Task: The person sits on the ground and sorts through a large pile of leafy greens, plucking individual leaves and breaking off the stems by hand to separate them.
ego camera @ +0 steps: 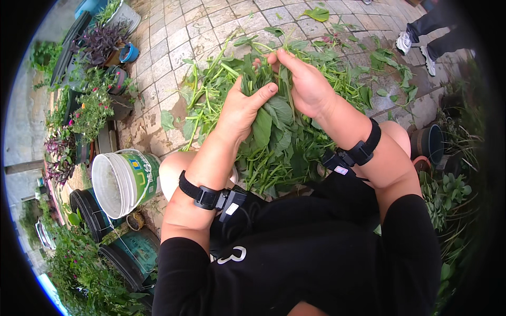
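A bunch of leafy green stems (272, 118) is gripped in my left hand (243, 106), its thumb lying across the top and broad leaves hanging down toward me. My right hand (308, 87) curls around the far right side of the same bunch. Its fingertips meet near a thin stem, and leaves partly hide the fingers. Beneath both hands spreads a heap of cut greens (269, 170), with pale stalks (197, 114) poking out on the left.
Stone paving (174, 47) carries loose leaves (316, 14). To my left are a white bucket (114, 185) on its side, dark tubs (130, 252) and potted flowering plants (93, 110). At right are a dark pot (425, 144) and another person's shoes (404, 42).
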A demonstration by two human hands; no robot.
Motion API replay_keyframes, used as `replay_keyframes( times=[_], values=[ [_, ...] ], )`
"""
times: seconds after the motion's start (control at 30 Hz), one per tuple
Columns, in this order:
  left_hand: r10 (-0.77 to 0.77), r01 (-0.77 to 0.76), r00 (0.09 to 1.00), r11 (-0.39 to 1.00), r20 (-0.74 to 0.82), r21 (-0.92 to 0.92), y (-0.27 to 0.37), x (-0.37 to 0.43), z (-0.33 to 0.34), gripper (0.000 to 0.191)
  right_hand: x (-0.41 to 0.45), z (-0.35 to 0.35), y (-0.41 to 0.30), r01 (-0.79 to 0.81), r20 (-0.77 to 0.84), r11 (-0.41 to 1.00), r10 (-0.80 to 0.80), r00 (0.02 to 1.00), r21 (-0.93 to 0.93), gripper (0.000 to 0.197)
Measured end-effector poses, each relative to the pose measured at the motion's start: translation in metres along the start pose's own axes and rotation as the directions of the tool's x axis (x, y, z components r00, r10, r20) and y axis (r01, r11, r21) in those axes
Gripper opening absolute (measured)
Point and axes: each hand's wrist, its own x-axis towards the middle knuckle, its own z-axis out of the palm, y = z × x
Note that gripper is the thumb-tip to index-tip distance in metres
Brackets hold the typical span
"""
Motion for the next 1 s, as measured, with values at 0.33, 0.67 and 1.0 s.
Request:
replay_keyframes(
  times=[0.33, 0.67, 1.0],
  values=[
    [-0.201, 0.206, 0.979, 0.945, -0.046, 0.255, -0.007, -0.001, -0.002, 0.029, -0.005, -0.002, 0.005, -0.117, 0.126, 0.962, 0.152, 0.980, -0.248, 0.061],
    [-0.038, 0.062, 0.954, 0.995, -0.297, 0.073, 0.021, 0.004, -0.047, 0.020, 0.028, -0.122, -0.020, -0.154, -0.156, 0.140, 0.001, 0.988, -0.978, 0.026],
    [0.007, 0.015, 0.884, 0.999, -0.467, 0.043, 0.027, 0.012, -0.059, 0.017, 0.034, -0.214, 0.071, -0.378, -0.451, -0.267, 0.318, 0.834, -0.886, 0.049]
  ],
)
